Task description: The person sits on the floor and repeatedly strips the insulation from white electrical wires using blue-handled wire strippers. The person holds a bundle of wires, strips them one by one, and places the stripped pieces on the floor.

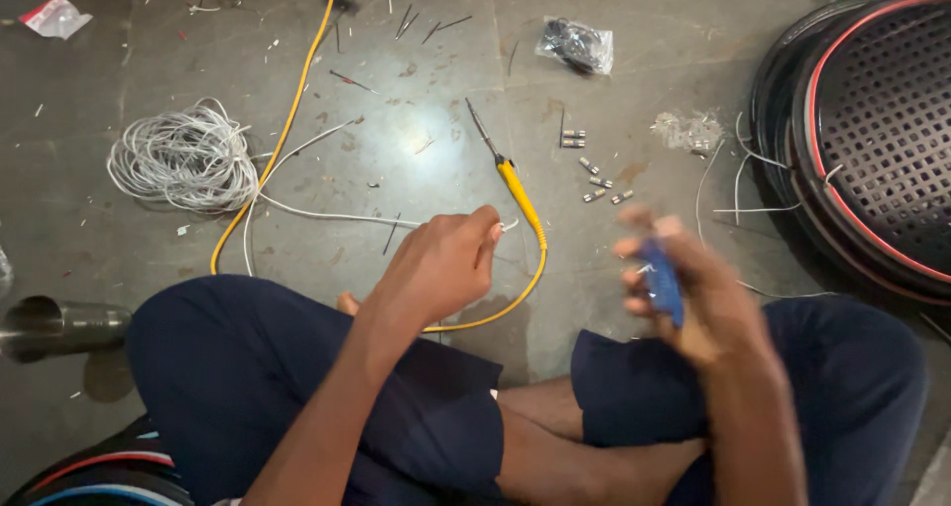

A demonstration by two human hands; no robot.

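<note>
— How many things lie on the floor (416, 159), seen from the head camera?

— One coil of grey wire (183, 157) toward the left edge, one yellow cable (287, 120) running from the far edge down beside it, and one soldering iron (507, 174) with a yellow handle near the middle. Six small metal connectors (592, 164) lie just right of the iron. Two little plastic bags: one with dark parts (576, 44) near the far edge, one clear (55, 16) in the far left corner. One metal cup (59, 326) lies at the left edge, and stacked black baskets (877, 130) fill the right edge.

— And the hands?

— Two. The left hand (441, 263) is curled shut, knuckles up, pinching the end of a thin white wire (327, 215) that trails left toward the coil. The right hand (684, 283) is raised above the right knee, blurred, fingers closed around one blue tool (664, 283).

— Where does the person sit?

— Cross-legged at the near edge.
</note>
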